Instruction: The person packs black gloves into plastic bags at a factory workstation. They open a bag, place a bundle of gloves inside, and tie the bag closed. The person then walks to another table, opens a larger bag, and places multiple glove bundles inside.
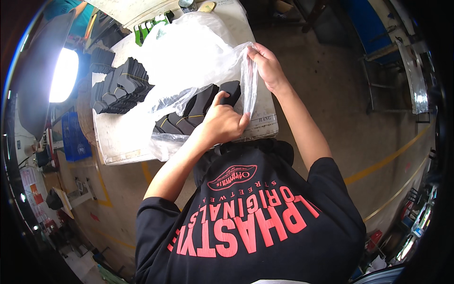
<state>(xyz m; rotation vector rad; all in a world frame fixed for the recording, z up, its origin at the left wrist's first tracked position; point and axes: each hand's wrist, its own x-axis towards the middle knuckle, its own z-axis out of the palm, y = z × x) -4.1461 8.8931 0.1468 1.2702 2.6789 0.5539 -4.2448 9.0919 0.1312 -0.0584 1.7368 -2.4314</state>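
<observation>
My right hand [267,67] pinches the gathered edge of a large clear plastic bag [198,35] and holds it up at the table's right side. Inside the bag's mouth lies a row of black, curved, flat pieces [196,105], stacked in bundles with thin yellow bands. My left hand [223,122] is closed around the black bundle [231,91] at the right end of this row, its fingers over the near side. The thumb rests by the hanging bag edge. Their exact material I cannot tell.
More banded black stacks [124,85] stand on the left of the white worktable [111,149]. Green-and-white pieces [152,26] and a small can [187,5] sit at its far edge. A bright lamp [65,75] and a blue crate [75,137] are at the left.
</observation>
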